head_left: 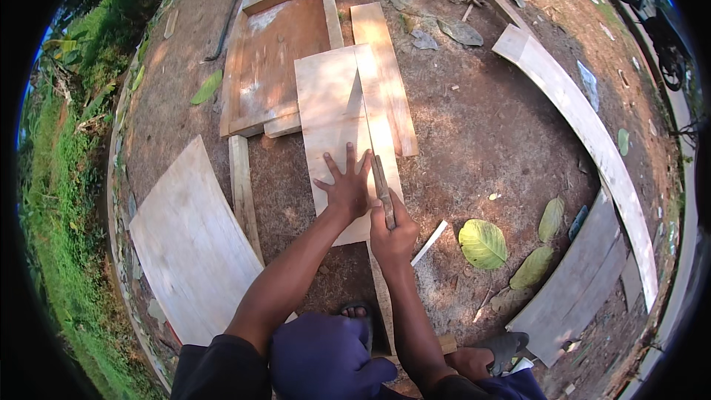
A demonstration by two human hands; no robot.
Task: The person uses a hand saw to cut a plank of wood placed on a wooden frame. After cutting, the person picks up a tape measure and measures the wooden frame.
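A pale sheet of thin plywood (326,104) lies before me, its near end close to my feet. My left hand (348,189) presses flat on it, fingers spread, near a lengthwise line on the right side. Just right of it, my right hand (393,235) is closed round a slim brown tool (381,181), which points away from me along that line. Its exact kind does not show. A darker, narrow wedge lies on the sheet beyond my left fingertips; I cannot tell whether it is shadow. A light wooden plank (389,96) lies along the sheet's right side.
A wooden panel frame (285,44) lies beyond, left. Loose boards lie left (196,230) and right (574,281), with a long curved-looking strip (585,111) at right. A thin offcut (429,243) and leaves (483,244) dot the dirt. A motorcycle (655,37) stands far right.
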